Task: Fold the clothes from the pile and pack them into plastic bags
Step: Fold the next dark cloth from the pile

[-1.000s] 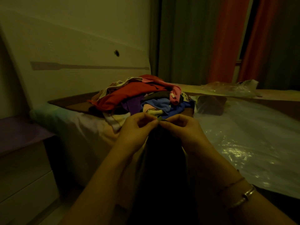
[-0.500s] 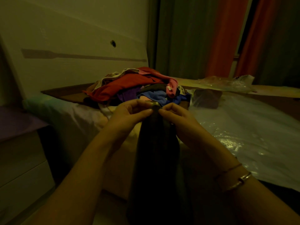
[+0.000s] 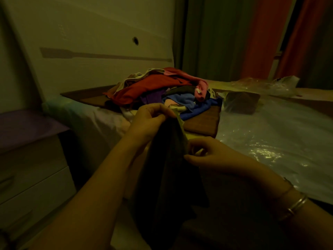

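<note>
A dark garment (image 3: 167, 170) with a yellowish edge hangs in front of me, below the bed's edge. My left hand (image 3: 149, 120) pinches its top corner. Lower and to the right, my right hand (image 3: 207, 156) pinches the garment's right edge. Behind the hands lies the pile of clothes (image 3: 162, 91): red, pink, purple and blue pieces heaped on a brown board. A clear plastic sheet or bag (image 3: 270, 138) is spread over the bed to the right. A crumpled clear bag (image 3: 270, 83) lies at the back right.
The bed (image 3: 93, 120) fills the middle, with a pale headboard (image 3: 90, 51) behind it. A white drawer unit with a purple top (image 3: 27, 127) stands at the left. Green and orange curtains (image 3: 261, 37) hang at the back right. A bagged brown item (image 3: 241, 103) sits beside the pile.
My right hand has slid down along the garment's edge, away from my left hand, which still holds the top. The two hands were together before.
</note>
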Available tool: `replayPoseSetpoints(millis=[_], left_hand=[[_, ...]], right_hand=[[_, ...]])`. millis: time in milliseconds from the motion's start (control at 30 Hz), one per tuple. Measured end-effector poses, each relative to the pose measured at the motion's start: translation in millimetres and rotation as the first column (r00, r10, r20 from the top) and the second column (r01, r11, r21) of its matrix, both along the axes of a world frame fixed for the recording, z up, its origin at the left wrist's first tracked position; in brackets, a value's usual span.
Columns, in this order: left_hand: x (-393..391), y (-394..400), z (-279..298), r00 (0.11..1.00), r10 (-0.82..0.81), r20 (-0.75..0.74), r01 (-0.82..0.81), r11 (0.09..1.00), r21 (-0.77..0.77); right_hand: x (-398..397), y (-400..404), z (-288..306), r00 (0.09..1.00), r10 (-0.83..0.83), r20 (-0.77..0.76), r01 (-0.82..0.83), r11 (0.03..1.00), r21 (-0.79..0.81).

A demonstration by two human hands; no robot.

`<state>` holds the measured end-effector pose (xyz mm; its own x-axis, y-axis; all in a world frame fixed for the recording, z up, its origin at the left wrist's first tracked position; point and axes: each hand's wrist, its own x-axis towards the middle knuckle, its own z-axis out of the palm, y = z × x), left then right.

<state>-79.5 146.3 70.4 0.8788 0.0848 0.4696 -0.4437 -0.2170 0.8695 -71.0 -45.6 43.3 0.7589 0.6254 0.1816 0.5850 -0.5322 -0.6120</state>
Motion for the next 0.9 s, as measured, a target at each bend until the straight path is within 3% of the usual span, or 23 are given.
replayPoseSetpoints(millis=[100, 367, 500, 600, 700, 900], left_hand=[[0, 1, 3, 1.0, 0.029, 0.002, -0.029, 0.999, -0.024], [2, 7, 8, 0.988, 0.132, 0.08, -0.123, 0.986, -0.112], [7, 0, 8, 0.995, 0.089, 0.052, -0.08, 0.982, -0.169], [6, -8, 10, 0.995, -0.048, 0.083, 0.067, 0.966, -0.25], [5, -11, 14, 0.988, -0.119, 0.098, 0.143, 0.947, -0.289], [4, -8, 12, 0.995, -0.037, 0.091, 0.06, 0.96, -0.272]], right_hand=[[-4, 2, -3, 1.0, -0.004, -0.004, 0.004, 1.0, -0.012], [-9, -4, 4, 0.998, -0.048, 0.033, 0.04, 0.975, 0.219], [-13, -10, 1, 0.977, -0.021, 0.214, -0.004, 0.994, 0.113], [-15, -15, -3, 0.955, 0.001, 0.295, 0.008, 1.0, -0.028], [-21, -19, 0, 0.966, 0.023, 0.256, -0.015, 0.999, -0.034], [-27, -41, 8, 0.992, -0.059, 0.108, 0.058, 0.998, 0.008]])
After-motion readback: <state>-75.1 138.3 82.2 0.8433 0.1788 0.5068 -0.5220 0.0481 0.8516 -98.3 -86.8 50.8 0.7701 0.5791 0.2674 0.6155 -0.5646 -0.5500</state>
